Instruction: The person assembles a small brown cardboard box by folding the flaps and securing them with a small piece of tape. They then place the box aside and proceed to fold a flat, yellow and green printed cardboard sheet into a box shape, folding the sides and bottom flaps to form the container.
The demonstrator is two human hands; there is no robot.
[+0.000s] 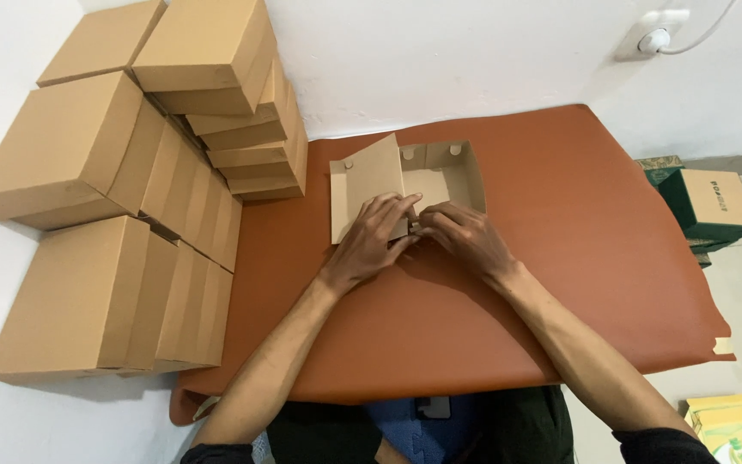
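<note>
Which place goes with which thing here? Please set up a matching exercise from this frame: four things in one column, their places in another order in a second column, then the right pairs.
Things:
1. half-folded box
2. stacked boxes
3. green box
4. wall socket

Places:
A. on the wall, upper right
B. on the floor beyond the table's right edge
C. under both hands, on the brown table
D. piled along the table's left side

Pairs: 1-C, 2-D, 3-B, 4-A. The left hand and right hand both press on the half-folded box's near edge.
</note>
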